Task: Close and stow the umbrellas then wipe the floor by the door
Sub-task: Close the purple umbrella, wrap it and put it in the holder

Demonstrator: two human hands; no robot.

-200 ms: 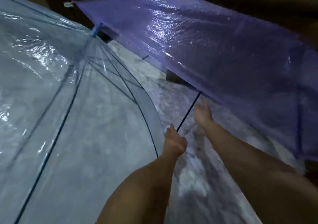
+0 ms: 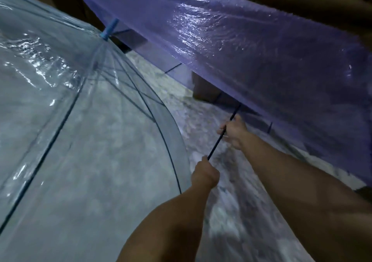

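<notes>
Purple umbrella (image 2: pixel 231 46): open, tilted up on my right, over the floor (image 2: pixel 201 108)
Left hand (image 2: pixel 205 176): fist wrapped round its shaft (image 2: pixel 218 140)
Right hand (image 2: pixel 235 132): gripping higher up
Clear umbrella (image 2: pixel 70 130): open, left

The purple umbrella (image 2: pixel 251 46) runs off the right edge, and its canopy hides the upper end of its dark shaft (image 2: pixel 218 140) — the hub and ribs underneath cannot be made out. The clear umbrella (image 2: pixel 70 130) is cut by the left and bottom edges, its handle out of sight. The left hand (image 2: pixel 205 176) covers the shaft's lower end. The right hand (image 2: pixel 234 132) is blurred — its fingers look curled about the shaft. The floor (image 2: pixel 227 217) between the forearms is smeared, its pattern unreadable.
</notes>
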